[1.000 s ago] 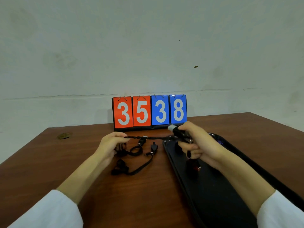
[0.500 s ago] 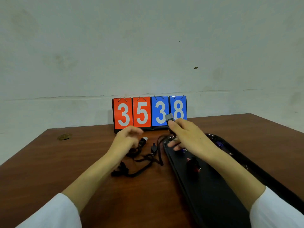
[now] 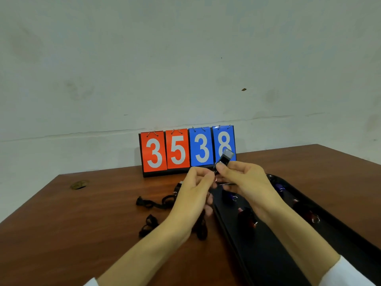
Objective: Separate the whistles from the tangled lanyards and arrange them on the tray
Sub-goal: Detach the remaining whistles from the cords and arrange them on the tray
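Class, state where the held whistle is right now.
Head view, centre-right: the whistle is gripped in the right hand, its lower end pinched by the left hand, raised before the blue 8 on the scoreboard.

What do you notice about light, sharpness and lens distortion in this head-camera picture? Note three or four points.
Head view: soft, even light, faint shadows; the scoreboard digits read crisply; the whistle in the right hand shows a pale sheen; the black lanyards merge into dark clumps; whistles lying on the black tray barely show; the wide lens splays the table edges.
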Tool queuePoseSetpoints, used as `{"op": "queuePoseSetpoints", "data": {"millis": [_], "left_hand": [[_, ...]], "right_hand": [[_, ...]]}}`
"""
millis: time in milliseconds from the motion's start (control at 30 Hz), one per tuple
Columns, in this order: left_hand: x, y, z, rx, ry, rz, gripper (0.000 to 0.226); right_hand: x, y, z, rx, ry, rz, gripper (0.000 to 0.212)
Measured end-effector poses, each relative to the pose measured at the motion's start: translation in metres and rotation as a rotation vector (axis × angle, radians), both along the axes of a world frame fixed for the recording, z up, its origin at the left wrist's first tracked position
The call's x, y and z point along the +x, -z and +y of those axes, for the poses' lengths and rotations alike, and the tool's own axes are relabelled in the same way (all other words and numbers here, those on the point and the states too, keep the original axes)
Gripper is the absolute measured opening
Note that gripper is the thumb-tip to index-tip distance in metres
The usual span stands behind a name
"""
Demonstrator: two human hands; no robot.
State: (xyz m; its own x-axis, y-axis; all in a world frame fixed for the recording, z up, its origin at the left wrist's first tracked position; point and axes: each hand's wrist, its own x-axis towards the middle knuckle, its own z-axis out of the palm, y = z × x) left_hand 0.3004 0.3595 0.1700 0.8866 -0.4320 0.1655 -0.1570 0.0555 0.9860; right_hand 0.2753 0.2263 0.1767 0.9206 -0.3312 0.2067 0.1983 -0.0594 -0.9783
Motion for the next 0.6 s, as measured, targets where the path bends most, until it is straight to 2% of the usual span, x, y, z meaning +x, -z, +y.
{"op": "queuePoseSetpoints", "data": {"millis": [133,200,267,400,500,600], "left_hand": [[0.007,0.004,0.009,0.091,0.056,0.058,0.012],[0.011,0.002,0.014,0.204,0.129,0.071,0.013],[0.014,-0.003,0.020,0.353,0.182,0.021,0.020],[0.028,-0.017,0.031,0.685,0.120,-0.186,0.031],[0.036,-0.025,0.044,0.889,0.177,-0.153,0.039],[0.040,-0.029,0.052,0.900,0.193,-0.241,0.033]], "right_hand": [[-0.003,0.003,-0.003,-0.079,0.052,-0.006,0.026],[-0.003,0.005,-0.001,-0.170,0.093,-0.017,0.030],[-0.003,0.007,0.000,-0.287,0.122,-0.012,0.031],[-0.005,0.011,-0.002,-0.558,0.170,0.025,0.021],[-0.003,0.018,0.001,-0.747,0.138,0.097,0.019],[-0.002,0.020,0.002,-0.866,0.116,0.149,0.020]]}}
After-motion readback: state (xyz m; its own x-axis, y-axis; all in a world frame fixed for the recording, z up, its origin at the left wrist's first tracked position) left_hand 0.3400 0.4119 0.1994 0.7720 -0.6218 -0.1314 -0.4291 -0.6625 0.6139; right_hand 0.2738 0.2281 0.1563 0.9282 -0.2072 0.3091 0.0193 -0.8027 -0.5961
